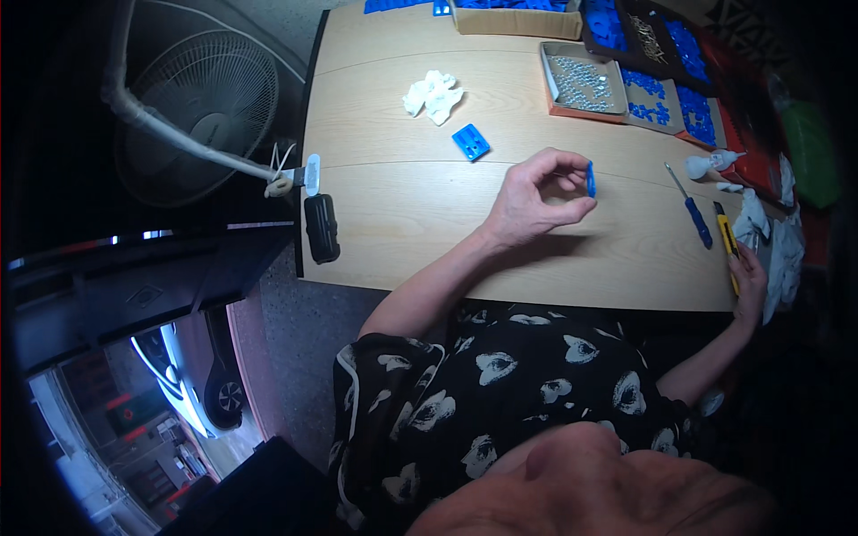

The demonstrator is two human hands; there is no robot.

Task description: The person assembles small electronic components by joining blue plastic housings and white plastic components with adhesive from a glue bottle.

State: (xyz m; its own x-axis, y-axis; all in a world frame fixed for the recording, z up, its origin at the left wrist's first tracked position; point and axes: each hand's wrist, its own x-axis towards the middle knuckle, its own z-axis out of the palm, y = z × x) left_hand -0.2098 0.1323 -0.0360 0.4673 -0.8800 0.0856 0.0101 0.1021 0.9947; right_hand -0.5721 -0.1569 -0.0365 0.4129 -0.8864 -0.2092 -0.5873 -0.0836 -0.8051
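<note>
My left hand (534, 198) is raised over the middle of the wooden table (393, 214), its fingers curled around a small thin blue plastic piece (591, 180) seen nearly edge-on. At the table's right edge, my right hand (749, 284) has its fingers closed on the lower part of a yellow and black utility knife (724, 229). Left of the knife lies a screwdriver (694, 218) with a blue handle. A blue rectangular plastic part (471, 143) with recesses lies beyond my left hand.
Crumpled white tissue (434, 96) lies toward the back. Boxes of small metal parts (581, 82) and blue pieces (650, 98) stand at the back right, near a white squeeze bottle (712, 164). A black case (322, 229) sits at the left edge, a fan (201, 116) beyond it.
</note>
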